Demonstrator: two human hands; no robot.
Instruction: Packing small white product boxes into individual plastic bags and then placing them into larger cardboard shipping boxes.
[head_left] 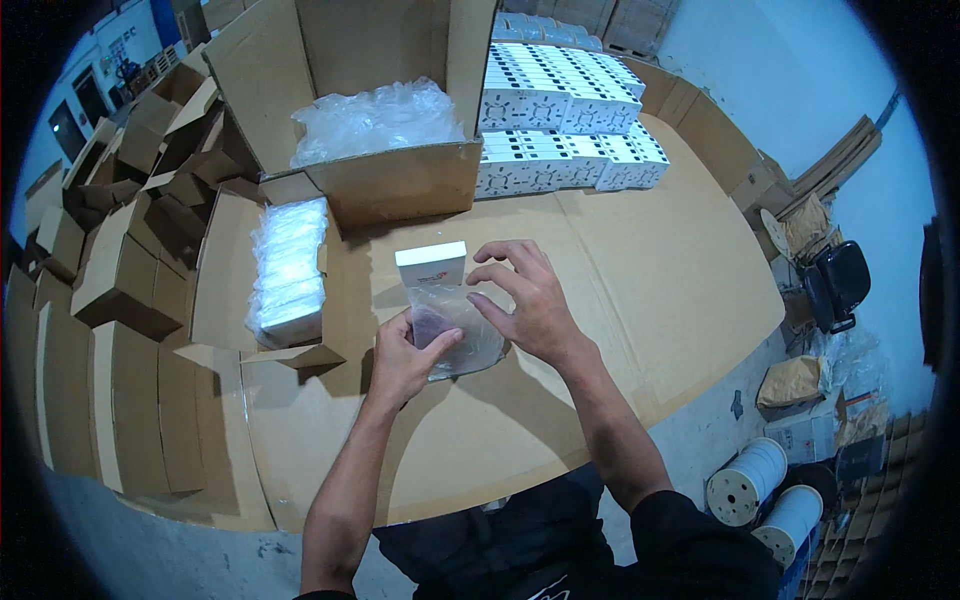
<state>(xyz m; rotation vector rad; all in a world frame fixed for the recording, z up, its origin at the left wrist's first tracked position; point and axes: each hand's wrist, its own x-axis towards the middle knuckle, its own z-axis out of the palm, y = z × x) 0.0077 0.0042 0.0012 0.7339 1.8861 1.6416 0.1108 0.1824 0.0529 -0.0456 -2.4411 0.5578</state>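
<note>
A small white box (431, 264) stands upright at the middle of the table, its lower part inside a clear plastic bag (478, 344). My left hand (402, 360) grips the bag from the left, with the thumb pressed across its front. To the right of the box, my right hand (532, 305) hovers with fingers apart and bent, and nothing shows between them. Its thumb is close to the bag's upper edge; whether it touches the plastic I cannot tell. The bag's loose lower end spreads toward me.
Left of my hands, an open carton (222, 270) contains a row of bag-wrapped white boxes (290, 268). Behind it, a larger carton (405, 185) is filled with clear bags (385, 120). White boxes (525, 105) are stacked at the far right. Empty cartons (125, 265) crowd the left side.
</note>
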